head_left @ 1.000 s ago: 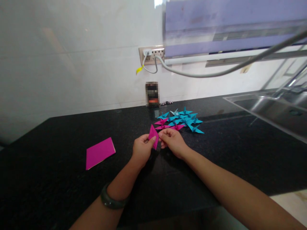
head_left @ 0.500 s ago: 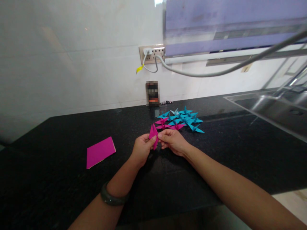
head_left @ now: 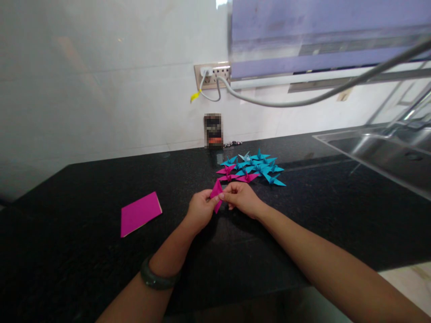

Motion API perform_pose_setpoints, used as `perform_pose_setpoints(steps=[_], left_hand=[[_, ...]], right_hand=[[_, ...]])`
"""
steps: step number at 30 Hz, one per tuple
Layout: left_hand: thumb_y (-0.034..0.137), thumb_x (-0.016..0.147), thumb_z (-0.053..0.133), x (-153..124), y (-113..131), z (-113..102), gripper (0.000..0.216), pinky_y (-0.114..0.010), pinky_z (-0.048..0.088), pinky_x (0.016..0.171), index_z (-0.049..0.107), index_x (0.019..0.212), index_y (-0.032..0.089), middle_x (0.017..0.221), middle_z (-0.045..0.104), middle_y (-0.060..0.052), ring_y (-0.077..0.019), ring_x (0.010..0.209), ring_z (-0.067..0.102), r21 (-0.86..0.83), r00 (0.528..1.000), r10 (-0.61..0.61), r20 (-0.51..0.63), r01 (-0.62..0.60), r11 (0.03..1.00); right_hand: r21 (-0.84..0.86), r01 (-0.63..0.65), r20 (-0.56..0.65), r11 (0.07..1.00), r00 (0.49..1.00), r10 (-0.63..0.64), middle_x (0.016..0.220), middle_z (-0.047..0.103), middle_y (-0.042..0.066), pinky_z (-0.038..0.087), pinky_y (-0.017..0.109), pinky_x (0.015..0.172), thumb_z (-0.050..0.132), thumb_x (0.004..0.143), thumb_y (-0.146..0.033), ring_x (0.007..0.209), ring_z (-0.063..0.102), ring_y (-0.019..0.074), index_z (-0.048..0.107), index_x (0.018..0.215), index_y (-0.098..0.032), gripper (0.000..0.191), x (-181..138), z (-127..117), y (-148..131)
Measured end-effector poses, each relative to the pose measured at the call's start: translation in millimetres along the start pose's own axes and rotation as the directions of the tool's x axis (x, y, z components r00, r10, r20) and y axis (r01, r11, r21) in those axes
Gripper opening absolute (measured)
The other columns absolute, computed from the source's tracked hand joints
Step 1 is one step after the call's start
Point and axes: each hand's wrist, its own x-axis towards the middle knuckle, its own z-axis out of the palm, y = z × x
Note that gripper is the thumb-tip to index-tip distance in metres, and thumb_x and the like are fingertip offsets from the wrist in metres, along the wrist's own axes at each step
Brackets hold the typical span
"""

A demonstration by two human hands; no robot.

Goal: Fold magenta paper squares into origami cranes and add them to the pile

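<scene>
A folded piece of pink origami paper (head_left: pixel 216 190) is pinched between my two hands above the dark countertop. My left hand (head_left: pixel 201 207) grips its left side, thumb on the near face. My right hand (head_left: pixel 240 198) is closed on its right edge, thumb and fingertips meeting there. Just beyond my hands sit several finished paper cranes: blue cranes (head_left: pixel 261 168) at the back and right, pink cranes (head_left: pixel 247 177) closest to my fingers. A stack of pink paper squares (head_left: pixel 140 214) lies flat to the left of my left hand.
A pixelated dark box (head_left: pixel 213 131) stands against the wall, beside a small beaded string (head_left: pixel 233 144). Above it, a wall socket (head_left: pixel 212 75) holds a plug, and a grey cable (head_left: pixel 279 104) runs right. The metal sink (head_left: pixel 380 143) lies at the right.
The two upper points of the folded paper stood apart before; now a single point shows at the top. My right thumb has shifted slightly left, onto the paper.
</scene>
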Motion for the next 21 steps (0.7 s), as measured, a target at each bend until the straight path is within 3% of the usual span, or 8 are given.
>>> perform_pose_setpoints(steps=[5, 10, 15, 21], left_hand=[[0.037, 0.063, 0.065, -2, 4, 2, 0.027, -0.021, 0.038, 0.049, 0.065, 0.074, 0.011, 0.061, 0.062, -0.001, -0.0103, 0.051, 0.051, -0.127, 0.997, -0.077, -0.025, 0.073, 0.989], [0.034, 0.058, 0.070, -6, 14, 4, 0.029, -0.023, 0.045, 0.057, 0.063, 0.075, 0.011, 0.065, 0.063, -0.003, -0.0116, 0.059, 0.058, -0.333, 0.975, -0.219, 0.040, 0.219, 0.917], [0.034, 0.058, 0.070, -7, 16, 3, 0.027, -0.020, 0.042, 0.049, 0.061, 0.070, 0.011, 0.058, 0.060, -0.001, -0.0081, 0.049, 0.052, -0.301, 0.985, -0.171, -0.013, 0.159, 0.940], [0.032, 0.060, 0.067, -6, 15, 2, 0.024, -0.019, 0.040, 0.046, 0.062, 0.071, 0.011, 0.054, 0.056, 0.001, -0.0066, 0.045, 0.048, -0.232, 0.989, -0.149, -0.008, 0.143, 0.962]], right_hand=[[-0.014, -0.001, -0.033, 1.000, 0.999, 0.000, 0.042, 0.048, -0.007, 0.032, 0.016, 0.034, 0.070, 0.060, -0.031, 0.034, 0.042, 0.0039, 0.054, 0.060, -0.013, 0.024, 1, 0, 0], [0.129, -0.010, -0.105, 0.992, 0.994, 0.024, 0.046, 0.050, -0.007, 0.038, 0.016, 0.035, 0.070, 0.059, -0.034, 0.035, 0.043, 0.0030, 0.053, 0.059, -0.014, 0.027, 3, 1, -1], [0.172, -0.068, -0.016, 0.983, 0.997, 0.072, 0.051, 0.053, -0.005, 0.040, 0.017, 0.036, 0.070, 0.058, -0.039, 0.037, 0.043, 0.0029, 0.053, 0.060, -0.013, 0.031, 2, 1, -1], [0.039, -0.017, 0.007, 0.999, 1.000, 0.016, 0.049, 0.050, -0.005, 0.038, 0.018, 0.036, 0.065, 0.063, -0.038, 0.036, 0.041, 0.0036, 0.050, 0.058, -0.014, 0.029, 1, 0, 1]])
